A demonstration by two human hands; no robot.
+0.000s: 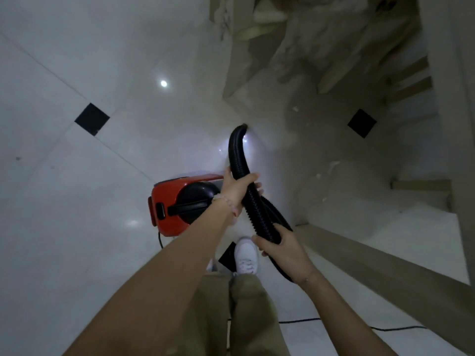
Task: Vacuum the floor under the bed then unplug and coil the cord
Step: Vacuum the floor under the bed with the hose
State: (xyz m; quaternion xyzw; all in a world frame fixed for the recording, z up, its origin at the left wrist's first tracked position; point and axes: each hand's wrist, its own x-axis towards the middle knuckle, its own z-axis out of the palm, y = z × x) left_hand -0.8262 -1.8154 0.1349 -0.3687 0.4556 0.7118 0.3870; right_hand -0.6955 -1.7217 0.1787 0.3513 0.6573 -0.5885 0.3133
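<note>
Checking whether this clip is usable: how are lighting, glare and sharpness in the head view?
Head view: dim overall; a round glare spot on the glossy floor, another bright patch beside the hose tip; the top right, past the bed frame, is murky and soft; wide-angle stretch at the edges.

Glossy white tiled floor [77, 227] all around, black inset tiles [92, 119] at ten and two o'clock, a lamp's reflection [163, 83] glinting at eleven. A pale wooden bed frame [385, 278] runs across four o'clock, with pale scraps [332, 165] at three
</note>
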